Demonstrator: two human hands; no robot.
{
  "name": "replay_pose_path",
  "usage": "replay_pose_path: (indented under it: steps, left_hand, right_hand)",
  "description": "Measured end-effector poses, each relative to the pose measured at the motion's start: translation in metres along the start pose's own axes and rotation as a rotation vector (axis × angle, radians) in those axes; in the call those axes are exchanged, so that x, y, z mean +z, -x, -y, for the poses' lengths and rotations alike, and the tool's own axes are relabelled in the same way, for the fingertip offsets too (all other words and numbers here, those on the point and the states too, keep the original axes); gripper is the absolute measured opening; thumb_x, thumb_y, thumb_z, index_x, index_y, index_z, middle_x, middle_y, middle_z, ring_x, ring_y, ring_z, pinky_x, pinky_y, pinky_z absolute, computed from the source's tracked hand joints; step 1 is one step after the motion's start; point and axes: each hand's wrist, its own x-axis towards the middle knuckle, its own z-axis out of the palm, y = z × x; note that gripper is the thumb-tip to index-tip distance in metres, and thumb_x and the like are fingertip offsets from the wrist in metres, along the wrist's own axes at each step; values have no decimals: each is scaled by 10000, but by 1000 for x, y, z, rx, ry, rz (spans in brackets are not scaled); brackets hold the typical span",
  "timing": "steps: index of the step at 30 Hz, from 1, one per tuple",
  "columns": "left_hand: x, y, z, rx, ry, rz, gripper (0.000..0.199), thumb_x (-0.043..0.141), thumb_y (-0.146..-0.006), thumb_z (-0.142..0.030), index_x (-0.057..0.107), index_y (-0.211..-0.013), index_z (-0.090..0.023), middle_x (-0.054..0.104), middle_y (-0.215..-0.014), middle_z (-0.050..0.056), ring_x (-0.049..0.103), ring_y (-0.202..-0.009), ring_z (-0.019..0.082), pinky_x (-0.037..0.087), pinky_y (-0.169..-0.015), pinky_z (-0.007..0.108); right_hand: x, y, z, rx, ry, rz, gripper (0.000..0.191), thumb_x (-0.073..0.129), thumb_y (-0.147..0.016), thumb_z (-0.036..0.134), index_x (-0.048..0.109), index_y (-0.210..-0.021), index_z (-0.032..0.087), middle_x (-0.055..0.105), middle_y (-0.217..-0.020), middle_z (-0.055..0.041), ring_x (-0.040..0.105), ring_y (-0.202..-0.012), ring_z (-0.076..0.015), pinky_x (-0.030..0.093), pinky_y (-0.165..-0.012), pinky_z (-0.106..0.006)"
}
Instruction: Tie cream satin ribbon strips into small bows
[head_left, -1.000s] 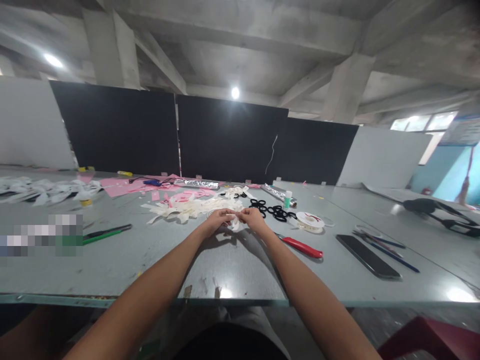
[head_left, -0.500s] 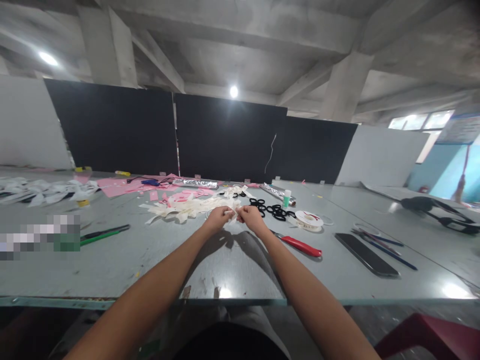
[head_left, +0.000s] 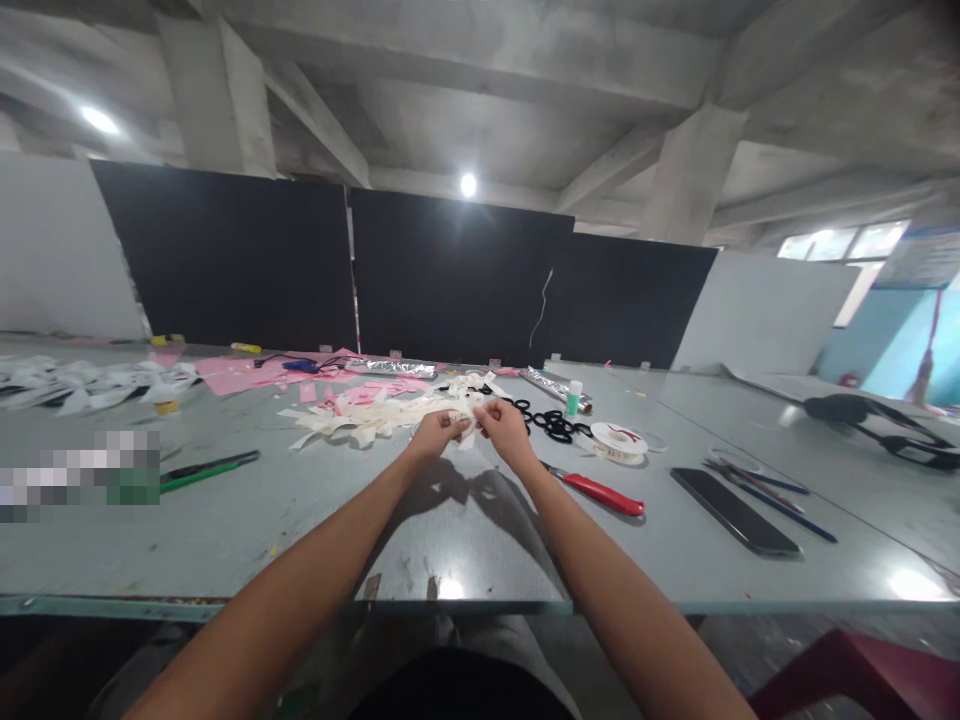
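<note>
Over the table's middle, my left hand [head_left: 439, 434] and my right hand [head_left: 504, 424] are close together, fingertips pinched. Between them is a cream strip [head_left: 469, 432], like ribbon or thin cloth, with both hands gripping it. Its exact shape is partly covered by my fingers. Just beyond my left hand lies a loose heap of similar cream strips [head_left: 367, 420]. To the right of my right hand are several black rings [head_left: 556, 426], a small bottle with a green label [head_left: 572, 400] and a white spool [head_left: 618, 442]. Red-handled pliers [head_left: 604, 494] lie beside my right forearm.
A phone [head_left: 735, 510] and dark slim tools [head_left: 780, 492] lie at right, with black goggles or a headset [head_left: 885, 425] farther off. A green-edged cutter [head_left: 210, 470] is at left. Pink sheets [head_left: 232, 374] and foil rolls [head_left: 394, 369] lie before black panels [head_left: 457, 270].
My hands have shifted slightly, the right fingers now a little higher. More of the cream strip shows between them. Things on the table stay where they were.
</note>
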Motion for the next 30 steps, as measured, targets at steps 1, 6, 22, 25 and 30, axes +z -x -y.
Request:
replay_pose_path:
  steps: [1,6,22,25,30]
  left_hand:
    - [1,0,-4,-10,-16,-29,318,680,-632,-449,576,-607,-149,549,-529,-6,471,-532,117,361,-559,243]
    - [7,18,-42,-24,-23,-130,280,655,-675,-413,593,-624,-145,563,-549,6,489,-555,125,352,-553,243]
    - [18,168,-94,92,-3,-162,262,649,-765,-368,720,-941,-187,704,-852,56,625,-797,221,496,-716,305]
    - [17,178,-106,145,-85,-170,233,620,-801,-347,709,-932,-176,707,-881,52,634,-809,204,495,-734,280]
    - [17,184,-111,151,-204,-248,200,599,-818,-357,706,-826,-188,696,-771,23,620,-709,170,484,-659,243]
  right_hand:
    - [-5,1,7,-56,63,-76,195,575,-780,341,592,-839,156,628,-691,-30,548,-582,-142,431,-593,-263]
    - [-42,34,62,-449,259,-258,168,489,-884,262,642,-907,194,636,-874,-60,584,-821,-180,456,-782,-315]
    - [-44,163,116,-482,196,-215,224,556,-851,124,668,-1008,239,673,-913,-50,644,-850,-176,545,-750,-300]
    - [-47,169,123,-506,192,-199,227,556,-846,96,667,-1008,209,676,-913,-47,644,-851,-159,540,-755,-276]
    - [-50,171,130,-527,185,-172,225,570,-835,85,664,-1009,192,681,-892,-38,642,-829,-144,533,-744,-257]
